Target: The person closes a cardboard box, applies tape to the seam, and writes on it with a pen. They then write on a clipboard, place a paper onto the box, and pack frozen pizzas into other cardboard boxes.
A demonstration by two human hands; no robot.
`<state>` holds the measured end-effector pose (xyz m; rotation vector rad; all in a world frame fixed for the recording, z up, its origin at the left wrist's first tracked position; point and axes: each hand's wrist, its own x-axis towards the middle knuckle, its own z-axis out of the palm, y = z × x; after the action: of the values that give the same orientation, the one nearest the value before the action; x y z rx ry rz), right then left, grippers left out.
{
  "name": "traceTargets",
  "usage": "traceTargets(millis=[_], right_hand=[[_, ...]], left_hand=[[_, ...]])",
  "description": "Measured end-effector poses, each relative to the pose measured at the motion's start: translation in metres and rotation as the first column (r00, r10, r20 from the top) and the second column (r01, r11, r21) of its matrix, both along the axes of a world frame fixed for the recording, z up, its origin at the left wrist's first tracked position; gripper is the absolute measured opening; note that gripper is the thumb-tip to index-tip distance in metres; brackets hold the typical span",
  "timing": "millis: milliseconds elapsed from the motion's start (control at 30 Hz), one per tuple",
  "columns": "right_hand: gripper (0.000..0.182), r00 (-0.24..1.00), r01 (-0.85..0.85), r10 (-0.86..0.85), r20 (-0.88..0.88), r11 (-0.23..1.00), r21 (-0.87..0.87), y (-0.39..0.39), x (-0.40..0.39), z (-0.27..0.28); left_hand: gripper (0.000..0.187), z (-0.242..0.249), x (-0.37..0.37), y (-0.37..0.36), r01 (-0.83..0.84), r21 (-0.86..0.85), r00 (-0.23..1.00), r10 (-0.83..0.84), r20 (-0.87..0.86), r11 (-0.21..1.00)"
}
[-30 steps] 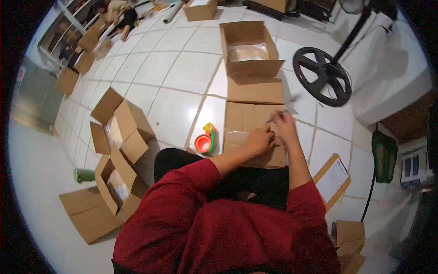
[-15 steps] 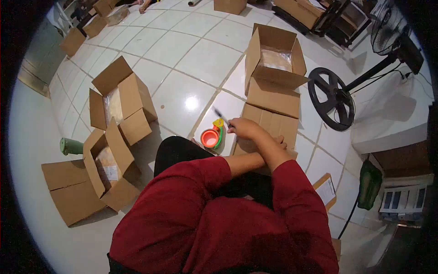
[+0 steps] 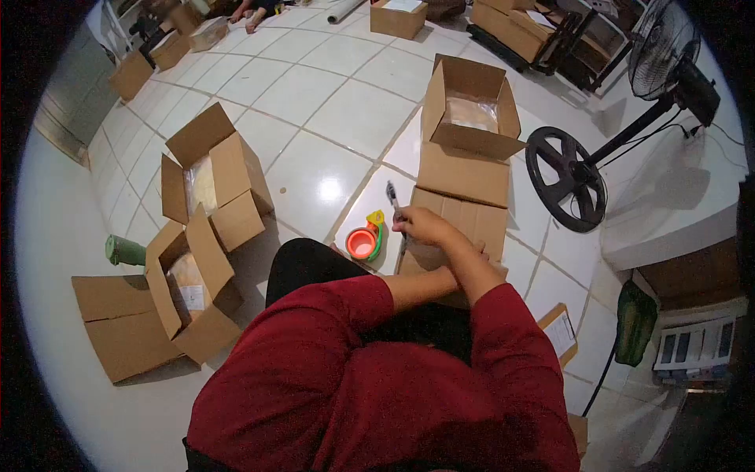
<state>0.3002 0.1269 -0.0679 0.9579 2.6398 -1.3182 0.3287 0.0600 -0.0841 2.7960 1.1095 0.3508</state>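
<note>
My right hand (image 3: 418,224) is closed around a slim dark tool (image 3: 392,192), possibly a marker or knife, which points away from me. Beneath my forearms lies a flat cardboard flap (image 3: 456,219) of the open box (image 3: 473,140), which holds something wrapped in clear plastic. My left arm crosses under the right one, and my left hand (image 3: 483,256) is near the cardboard, mostly hidden by the right forearm. An orange tape roll in a green and yellow dispenser (image 3: 362,243) sits on the floor, left of my right hand.
Two open boxes (image 3: 250,177) (image 3: 167,329) with plastic-wrapped contents stand at the left, beside a green cylinder (image 3: 126,251). A black fan (image 3: 568,178) and a clipboard (image 3: 560,335) are at the right. Farther back are more boxes (image 3: 399,19) and another person's hand (image 3: 252,25).
The tool in my right hand has swung from pointing up-left to more upright. My left hand is now more hidden behind the right forearm. The view has shifted slightly.
</note>
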Motion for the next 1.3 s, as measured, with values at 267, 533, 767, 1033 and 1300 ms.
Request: traceTargets(millis=[267, 533, 767, 1033, 1300], right_hand=[[0.031, 0.970, -0.100, 0.055, 0.237, 0.979, 0.179, -0.012, -0.014, 0.002], [0.028, 0.962, -0.136, 0.105, 0.250, 0.984, 0.111, -0.014, -0.011, 0.003], [0.020, 0.882, 0.323, -0.339, -0.327, 0.941, -0.102, 0.028, 0.033, 0.002], [0.036, 0.437, 0.831, -0.864, 0.251, 0.495, 0.255, 0.012, 0.331, -0.081], [0.018, 0.005, 0.799, -0.917, -0.398, 0.243, -0.551, -0.043, 0.291, -0.055]], left_hand=[[0.026, -0.013, 0.003, 0.004, -0.080, -0.048, 0.996, 0.079, -0.027, 0.996], [0.023, -0.022, 0.010, -0.002, -0.098, -0.158, 0.993, 0.108, 0.055, 0.983], [0.023, -0.005, 0.017, -0.003, -0.159, -0.111, 0.986, 0.163, 0.027, 0.981], [0.025, 0.027, 0.008, -0.016, -0.249, -0.256, 0.964, 0.263, 0.022, 0.934], [0.035, 0.034, 0.006, -0.025, -0.285, -0.269, 0.942, 0.321, 0.098, 0.920]])
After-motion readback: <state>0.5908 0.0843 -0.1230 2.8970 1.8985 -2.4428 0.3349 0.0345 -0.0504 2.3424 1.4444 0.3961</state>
